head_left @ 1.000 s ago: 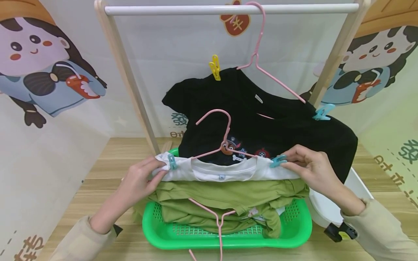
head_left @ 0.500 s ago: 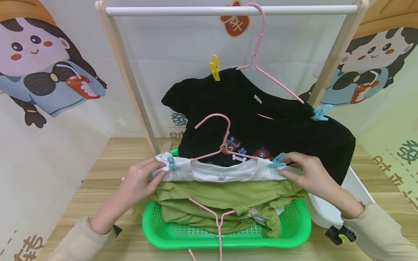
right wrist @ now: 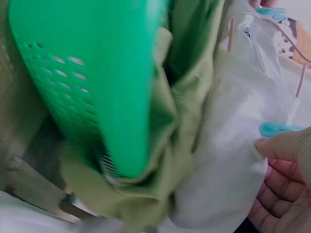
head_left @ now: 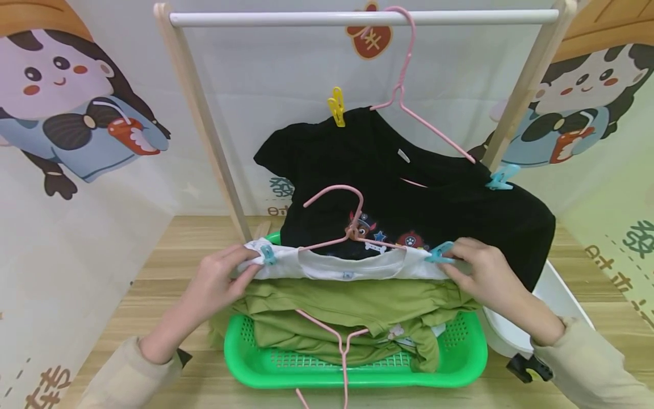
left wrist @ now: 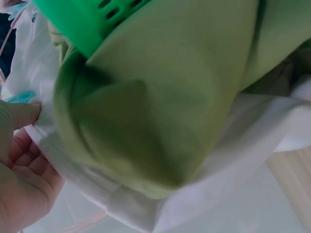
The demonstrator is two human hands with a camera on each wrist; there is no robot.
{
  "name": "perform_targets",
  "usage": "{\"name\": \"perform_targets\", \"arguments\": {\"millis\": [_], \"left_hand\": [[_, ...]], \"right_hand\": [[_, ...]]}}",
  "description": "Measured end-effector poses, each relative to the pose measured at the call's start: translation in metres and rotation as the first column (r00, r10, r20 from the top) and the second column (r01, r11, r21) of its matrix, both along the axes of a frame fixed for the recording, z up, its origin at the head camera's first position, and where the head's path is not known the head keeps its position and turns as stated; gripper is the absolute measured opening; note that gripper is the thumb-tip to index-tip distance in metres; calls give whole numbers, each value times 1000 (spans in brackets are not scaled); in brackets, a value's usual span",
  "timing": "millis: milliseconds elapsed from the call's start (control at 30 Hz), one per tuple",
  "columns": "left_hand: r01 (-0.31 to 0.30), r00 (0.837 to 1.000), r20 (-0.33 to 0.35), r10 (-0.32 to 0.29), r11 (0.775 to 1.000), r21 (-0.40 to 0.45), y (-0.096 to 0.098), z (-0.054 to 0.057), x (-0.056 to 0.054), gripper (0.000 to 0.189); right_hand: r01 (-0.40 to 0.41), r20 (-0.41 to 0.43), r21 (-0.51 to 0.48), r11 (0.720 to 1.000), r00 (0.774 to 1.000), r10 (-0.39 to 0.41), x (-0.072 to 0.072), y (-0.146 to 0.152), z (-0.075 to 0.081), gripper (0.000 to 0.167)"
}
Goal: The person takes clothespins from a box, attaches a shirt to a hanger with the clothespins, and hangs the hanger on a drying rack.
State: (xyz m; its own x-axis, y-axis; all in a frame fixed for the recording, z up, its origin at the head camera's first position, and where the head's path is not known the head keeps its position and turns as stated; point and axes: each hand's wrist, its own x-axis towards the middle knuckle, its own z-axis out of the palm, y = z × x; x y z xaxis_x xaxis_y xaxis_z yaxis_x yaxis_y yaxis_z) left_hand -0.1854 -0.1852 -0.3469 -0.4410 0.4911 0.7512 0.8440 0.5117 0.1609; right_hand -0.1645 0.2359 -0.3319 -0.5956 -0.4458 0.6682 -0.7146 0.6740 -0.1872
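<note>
The left hand [head_left: 222, 278] pinches one shoulder of a white fabric shirt [head_left: 327, 267] between thumb and fingers, its forearm slanting inward from the left of a green perforated plastic basket [head_left: 409, 379]. The right hand [head_left: 482, 270] slants in from the basket's right, gripping the other shoulder, thumb on top and fingers curled beneath. The white shirt stretches across the basket's far part, on a slim pink hanger [head_left: 361, 200]; a small turquoise clip [head_left: 268, 254] sits beside each hand. Heaped in the basket is an olive-green garment [head_left: 357, 295], and a second pink hanger [head_left: 343, 355] crosses the basket's near rim. Beyond the basket, a black printed T-shirt [head_left: 327, 165] hangs below a white rail [head_left: 286, 19].
</note>
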Motion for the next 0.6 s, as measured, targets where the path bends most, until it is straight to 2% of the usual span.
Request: {"name": "perform_targets", "arguments": {"millis": [33, 67, 133, 200, 367, 500, 600], "left_hand": [[2, 1000, -2, -2, 1000, 4, 0, 2, 0, 11], [4, 1000, -2, -4, 1000, 8, 0, 4, 0, 10], [2, 1000, 1, -2, 1000, 12, 1, 7, 0, 7], [-5, 1000, 8, 5, 1000, 15, 1, 11, 0, 14], [-26, 1000, 5, 26, 999, 29, 2, 23, -2, 19], [-8, 999, -39, 12, 997, 79, 4, 38, -9, 19], [-15, 997, -77, 24, 993, 113, 5, 52, -15, 19]], "right_hand": [[-7, -28, -3, 1000, 1000, 7, 0, 0, 2, 11], [-10, -54, -8, 1000, 998, 10, 0, 0, 4, 14], [-18, -101, -20, 1000, 995, 16, 1, 0, 8, 31], [-19, -150, -32, 999, 989, 14, 1, 0, 11, 47], [-18, -252, -69, 997, 968, 0, 0, -2, 21, 48], [6, -302, -87, 996, 953, -33, -2, -5, 34, 47], [22, -323, -107, 994, 945, -56, -3, -8, 44, 44]]}}
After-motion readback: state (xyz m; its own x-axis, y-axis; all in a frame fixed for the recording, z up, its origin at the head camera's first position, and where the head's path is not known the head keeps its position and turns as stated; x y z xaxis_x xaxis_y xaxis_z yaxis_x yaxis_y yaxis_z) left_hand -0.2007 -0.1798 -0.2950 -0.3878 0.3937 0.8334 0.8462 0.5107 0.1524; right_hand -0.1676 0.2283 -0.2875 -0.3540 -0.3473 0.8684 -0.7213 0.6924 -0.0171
